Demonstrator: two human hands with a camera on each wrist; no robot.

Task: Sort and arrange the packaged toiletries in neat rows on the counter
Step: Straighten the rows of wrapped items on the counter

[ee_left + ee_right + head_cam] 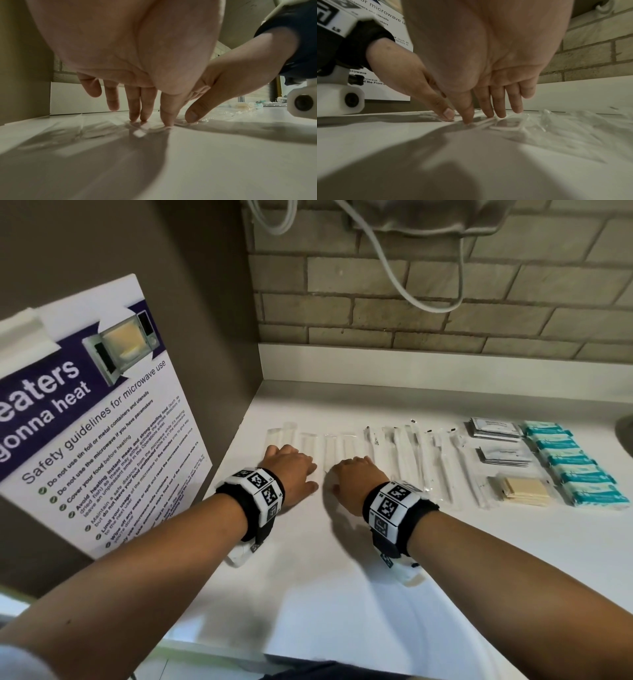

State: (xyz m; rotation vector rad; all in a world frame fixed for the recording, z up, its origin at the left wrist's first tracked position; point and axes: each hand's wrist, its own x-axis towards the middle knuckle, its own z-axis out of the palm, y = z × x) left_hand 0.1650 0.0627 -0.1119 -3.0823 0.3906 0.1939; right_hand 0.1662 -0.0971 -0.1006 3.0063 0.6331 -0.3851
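Observation:
A row of long clear-wrapped white toiletries (329,445) lies across the white counter (342,542). More wrapped toothbrushes (428,460) continue to the right. My left hand (289,470) rests flat on the leftmost packets, its straight fingertips (144,119) pressing the plastic. My right hand (356,474) lies just beside it, with fingertips (469,121) pressing down on the clear wrappers (510,125). Neither hand grips anything. The near ends of the packets under the palms are hidden.
White sachets (496,428), a beige packet stack (524,491) and a column of teal bars (575,463) lie at the right. A microwave safety poster (96,412) leans on the left wall. Brick wall (411,313) and hanging cords (394,268) stand behind.

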